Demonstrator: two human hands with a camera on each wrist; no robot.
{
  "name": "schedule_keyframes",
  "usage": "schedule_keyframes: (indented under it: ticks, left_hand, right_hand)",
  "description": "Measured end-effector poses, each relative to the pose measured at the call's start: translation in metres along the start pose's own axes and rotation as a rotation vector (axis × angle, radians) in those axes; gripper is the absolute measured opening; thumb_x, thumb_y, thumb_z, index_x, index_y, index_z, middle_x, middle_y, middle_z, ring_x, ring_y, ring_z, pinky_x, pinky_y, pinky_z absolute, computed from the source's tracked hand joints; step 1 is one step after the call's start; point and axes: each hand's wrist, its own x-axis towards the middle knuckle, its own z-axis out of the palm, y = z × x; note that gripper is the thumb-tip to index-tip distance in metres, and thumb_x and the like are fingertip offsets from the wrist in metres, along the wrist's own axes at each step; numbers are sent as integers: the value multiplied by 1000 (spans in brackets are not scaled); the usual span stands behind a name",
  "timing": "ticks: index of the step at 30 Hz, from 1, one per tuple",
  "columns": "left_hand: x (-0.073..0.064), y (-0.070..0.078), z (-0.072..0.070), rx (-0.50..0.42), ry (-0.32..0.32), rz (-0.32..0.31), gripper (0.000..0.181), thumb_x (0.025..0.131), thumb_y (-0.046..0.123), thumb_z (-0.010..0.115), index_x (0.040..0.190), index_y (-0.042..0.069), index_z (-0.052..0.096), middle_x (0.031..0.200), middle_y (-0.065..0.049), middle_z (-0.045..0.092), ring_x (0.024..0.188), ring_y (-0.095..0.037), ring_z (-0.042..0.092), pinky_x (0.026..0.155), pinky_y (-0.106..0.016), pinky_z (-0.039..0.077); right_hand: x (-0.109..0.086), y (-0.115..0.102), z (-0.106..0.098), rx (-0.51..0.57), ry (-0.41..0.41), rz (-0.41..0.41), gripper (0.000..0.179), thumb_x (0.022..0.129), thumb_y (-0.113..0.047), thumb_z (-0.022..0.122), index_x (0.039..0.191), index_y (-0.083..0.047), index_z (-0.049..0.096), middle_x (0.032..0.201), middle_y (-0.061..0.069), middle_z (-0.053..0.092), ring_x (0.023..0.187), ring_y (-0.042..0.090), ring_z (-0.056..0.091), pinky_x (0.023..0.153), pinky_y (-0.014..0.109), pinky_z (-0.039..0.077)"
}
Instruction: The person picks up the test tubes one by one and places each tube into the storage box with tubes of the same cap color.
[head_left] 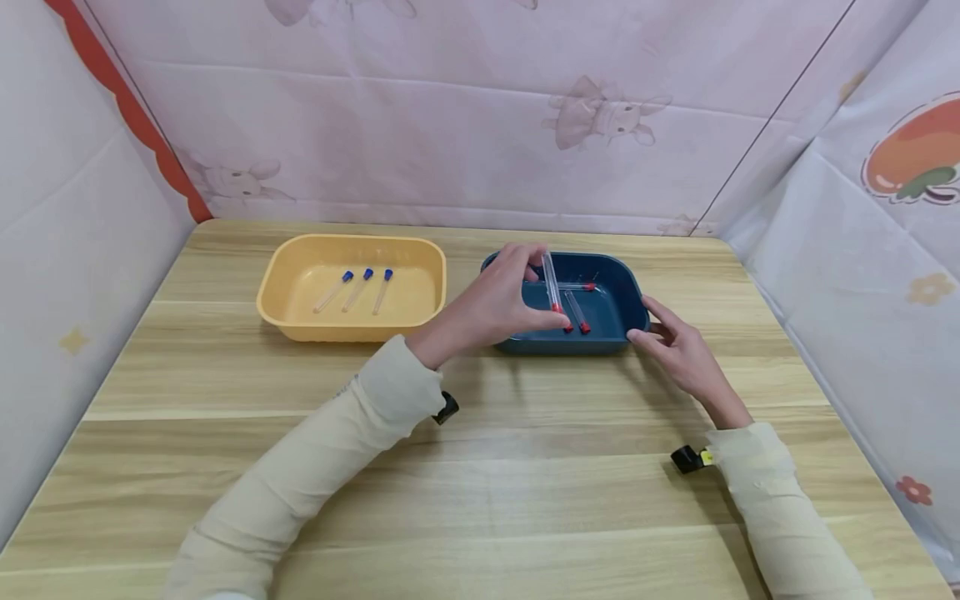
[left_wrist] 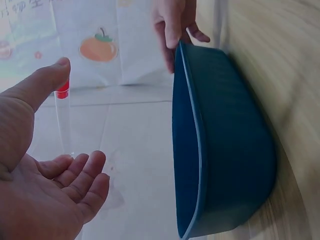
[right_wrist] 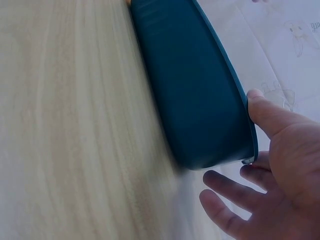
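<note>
My left hand (head_left: 498,300) holds a clear test tube (head_left: 551,279) with a red cap, thumb at the capped end and fingers at the other. It is above the dark blue bin (head_left: 555,343). In the left wrist view, the tube (left_wrist: 63,122) spans the space between thumb and fingers. Inside the bin lie several red-capped test tubes (head_left: 576,312), one partly hidden by the left thumb. At the bin's right end, my right hand (head_left: 682,354) grips the corner. The right wrist view shows its thumb on the rim and other fingers beneath and beside the wall.
A yellow bin (head_left: 351,332) stands left of the blue one, holding 3 blue-capped test tubes (head_left: 362,289). Both bins sit toward the back of the wood-grain table (head_left: 480,500). Printed fabric (head_left: 450,142) hangs behind the table and along both sides.
</note>
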Motion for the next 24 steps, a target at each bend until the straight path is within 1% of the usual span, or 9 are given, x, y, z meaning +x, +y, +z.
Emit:
schedule_keyframes:
  ticks: [6, 10, 14, 17, 20, 24]
  left_hand:
    - [9, -5, -2, -5, 27, -29, 92, 85, 40, 86, 155, 6, 37, 146, -9, 45, 124, -18, 49, 99, -32, 51]
    - [16, -10, 0, -8, 35, -41, 91, 86, 41, 85, 155, 7, 37, 145, -8, 46, 123, -18, 49, 98, -33, 52]
    - [22, -17, 4, -14, 33, -47, 92, 86, 43, 85, 156, 6, 37, 145, -8, 45, 123, -18, 49, 98, -34, 51]
    - [26, -22, 8, -26, 28, -52, 93, 87, 41, 85, 156, 4, 36, 146, -10, 43, 124, -19, 50, 99, -35, 51]
    - [30, -26, 13, -34, 17, -67, 94, 86, 41, 85, 157, 5, 35, 148, -11, 42, 126, -22, 51, 99, -35, 52]
    - [36, -31, 20, -18, 11, -94, 96, 86, 44, 85, 158, 6, 34, 148, -11, 42, 128, -22, 51, 99, -36, 52]
  right_hand:
    - [1, 0, -1, 8, 3, -9, 68, 104, -18, 65, 162, -4, 32, 160, 25, 37, 123, 40, 58, 83, 3, 46]
    - [1, 2, -2, 0, 6, -11, 68, 104, -18, 66, 162, -4, 32, 160, 25, 38, 122, 39, 59, 82, 3, 46]
    - [2, 2, -2, 0, 5, -11, 68, 104, -17, 66, 161, -4, 33, 159, 25, 39, 121, 37, 59, 82, 4, 46]
    - [2, 2, -2, 3, 4, -9, 68, 104, -18, 66, 162, -4, 33, 160, 24, 39, 122, 37, 59, 83, 4, 47]
    - [2, 2, -2, 2, 1, -8, 68, 104, -18, 66, 161, -4, 33, 160, 25, 38, 122, 38, 59, 83, 4, 47]
    - [2, 1, -1, 6, 0, -10, 67, 104, -18, 65, 161, -3, 33, 160, 25, 38, 122, 39, 58, 83, 4, 47]
